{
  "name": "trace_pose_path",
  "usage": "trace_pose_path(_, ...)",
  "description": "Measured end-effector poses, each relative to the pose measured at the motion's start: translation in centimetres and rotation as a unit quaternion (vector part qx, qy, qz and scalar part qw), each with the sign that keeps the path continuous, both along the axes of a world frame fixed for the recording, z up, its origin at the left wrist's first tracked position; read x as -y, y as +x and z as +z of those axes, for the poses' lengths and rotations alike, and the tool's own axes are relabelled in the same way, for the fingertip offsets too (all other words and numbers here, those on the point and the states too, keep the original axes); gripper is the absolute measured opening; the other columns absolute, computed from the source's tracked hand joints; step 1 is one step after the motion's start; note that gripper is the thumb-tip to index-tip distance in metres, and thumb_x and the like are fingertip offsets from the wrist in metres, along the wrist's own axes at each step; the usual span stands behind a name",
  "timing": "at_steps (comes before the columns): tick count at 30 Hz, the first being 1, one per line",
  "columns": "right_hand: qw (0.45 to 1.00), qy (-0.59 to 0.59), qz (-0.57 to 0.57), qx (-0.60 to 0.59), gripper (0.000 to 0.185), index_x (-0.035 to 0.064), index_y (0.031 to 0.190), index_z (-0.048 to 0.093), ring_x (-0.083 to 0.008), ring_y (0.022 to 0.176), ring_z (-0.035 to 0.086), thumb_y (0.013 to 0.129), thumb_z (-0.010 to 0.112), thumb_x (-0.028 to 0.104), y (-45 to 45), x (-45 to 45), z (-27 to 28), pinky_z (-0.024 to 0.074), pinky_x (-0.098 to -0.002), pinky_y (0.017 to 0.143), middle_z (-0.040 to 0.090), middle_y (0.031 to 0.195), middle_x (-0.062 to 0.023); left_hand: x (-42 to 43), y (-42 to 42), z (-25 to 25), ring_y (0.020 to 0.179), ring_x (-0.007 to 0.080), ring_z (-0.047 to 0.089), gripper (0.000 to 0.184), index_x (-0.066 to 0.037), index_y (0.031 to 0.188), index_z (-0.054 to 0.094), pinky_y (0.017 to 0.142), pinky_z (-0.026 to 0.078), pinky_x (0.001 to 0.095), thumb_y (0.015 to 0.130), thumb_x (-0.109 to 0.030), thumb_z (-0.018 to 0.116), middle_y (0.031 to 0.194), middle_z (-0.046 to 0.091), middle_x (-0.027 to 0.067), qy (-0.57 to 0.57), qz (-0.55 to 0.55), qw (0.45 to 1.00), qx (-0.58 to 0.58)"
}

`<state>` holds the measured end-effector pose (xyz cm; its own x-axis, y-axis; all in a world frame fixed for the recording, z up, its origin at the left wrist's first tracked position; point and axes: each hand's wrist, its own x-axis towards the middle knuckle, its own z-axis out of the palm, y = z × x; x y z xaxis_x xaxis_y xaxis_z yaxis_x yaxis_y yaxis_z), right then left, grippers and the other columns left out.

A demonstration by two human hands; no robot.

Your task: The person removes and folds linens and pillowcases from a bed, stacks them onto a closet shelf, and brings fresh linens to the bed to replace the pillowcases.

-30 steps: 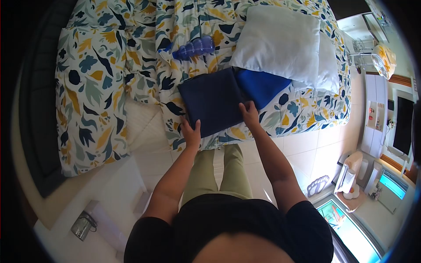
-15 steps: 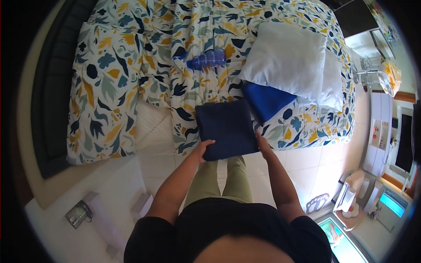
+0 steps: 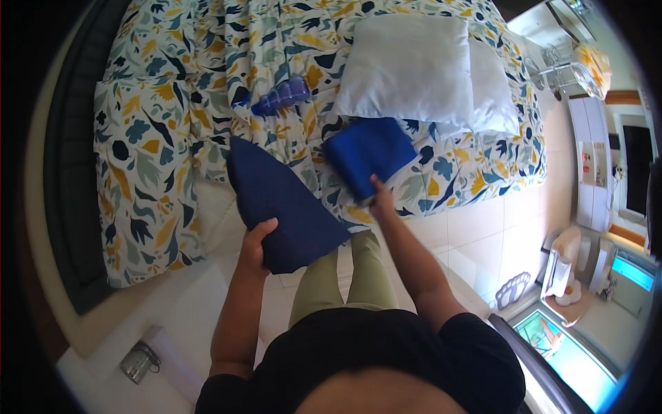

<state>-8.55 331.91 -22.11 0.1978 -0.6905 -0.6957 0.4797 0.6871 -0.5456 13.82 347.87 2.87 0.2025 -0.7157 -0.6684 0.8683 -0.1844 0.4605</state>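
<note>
My left hand (image 3: 256, 241) grips the near edge of a folded navy cloth (image 3: 286, 210), thumb on top, and holds it tilted above the bed's edge. My right hand (image 3: 381, 198) is closed on the near edge of a brighter blue folded cloth (image 3: 372, 153), which is over the bed just right of the navy one. Behind the blue cloth lies a white cushion (image 3: 407, 69), overlapping a second white cushion (image 3: 493, 93). A translucent blue bottle (image 3: 283, 95) rests on its side on the patterned bedspread. The fingers under both cloths are hidden.
The bed (image 3: 145, 200) with its leaf-print cover spans the far side, a dark headboard (image 3: 65, 207) at its left. A metal cup-like fixture (image 3: 140, 362) is at lower left. Tiled floor (image 3: 476, 224) runs along the right, with a chair (image 3: 565, 283) beyond.
My left hand has moved left with the navy cloth, which is now tilted. My right hand has let go of it and taken hold of the blue cloth, drawing it out beside the cushions.
</note>
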Motion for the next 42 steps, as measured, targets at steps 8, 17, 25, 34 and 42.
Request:
trace_pose_path(8, 0.964, 0.131, 0.233, 0.012, 0.07, 0.0016, 0.117, 0.046, -0.0266, 0.102, 0.052, 0.085, 0.046, 0.063, -5.3, -10.8, -5.6, 0.0426, -0.042, 0.089, 0.052, 0.112, -0.015, 5.9, -3.3, 0.9, 0.096, 0.0261, 0.061, 0.046, 0.003, 0.121, 0.046, 0.084, 0.051, 0.037, 0.082, -0.019, 0.057, 0.107, 0.059, 0.0167, -0.159, -0.008, 0.986, -0.053)
trace_pose_path(17, 0.968, 0.068, 0.121, -0.208, 0.078, 0.0057, 0.125, 0.04, -0.0283, 0.11, 0.049, 0.082, 0.04, 0.071, -3.9, -4.7, 1.8, 0.0362, -0.0455, 0.095, 0.048, 0.123, -0.0123, 4.5, -9.5, -25.8, 0.113, 0.0267, 0.052, 0.055, 0.001, 0.127, 0.042, 0.098, 0.043, 0.0365, 0.082, -0.018, 0.067, 0.127, 0.05, 0.0137, 0.078, -0.044, 0.996, 0.02)
trace_pose_path(25, 0.994, -0.05, 0.015, -0.099, 0.081, -0.005, 0.125, 0.037, -0.0253, 0.108, 0.052, 0.066, 0.081, 0.027, -1.3, -1.8, -1.5, 0.0396, -0.0333, 0.095, 0.053, 0.117, -0.0172, 3.3, -8.7, -22.4, 0.109, 0.0225, 0.051, 0.069, 0.005, 0.127, 0.042, 0.096, 0.038, 0.0326, 0.078, -0.03, 0.074, 0.125, 0.05, 0.0139, 0.203, -0.082, 0.928, 0.302)
trace_pose_path(34, 0.992, 0.112, 0.022, 0.057, 0.051, -0.0028, 0.114, 0.05, -0.0264, 0.095, 0.06, 0.071, 0.072, 0.011, -8.4, -1.0, 6.2, 0.0468, -0.0376, 0.09, 0.06, 0.104, -0.0135, 4.2, -14.3, -17.7, 0.114, 0.0265, 0.053, 0.067, -0.005, 0.13, 0.042, 0.099, 0.042, 0.0391, 0.081, -0.044, 0.065, 0.128, 0.05, 0.0137, 0.109, -0.102, 0.982, -0.116)
trace_pose_path(42, 0.977, 0.156, -0.13, 0.062, 0.045, 0.0001, 0.115, 0.05, -0.0278, 0.102, 0.057, 0.075, 0.068, 0.011, -37.9, -5.2, 11.9, 0.0432, -0.0425, 0.096, 0.059, 0.108, -0.0132, 7.6, -41.5, -11.6, 0.111, 0.0269, 0.055, 0.052, -0.003, 0.125, 0.046, 0.097, 0.044, 0.039, 0.085, -0.031, 0.062, 0.12, 0.056, 0.0129, 0.138, -0.268, 0.938, -0.17)
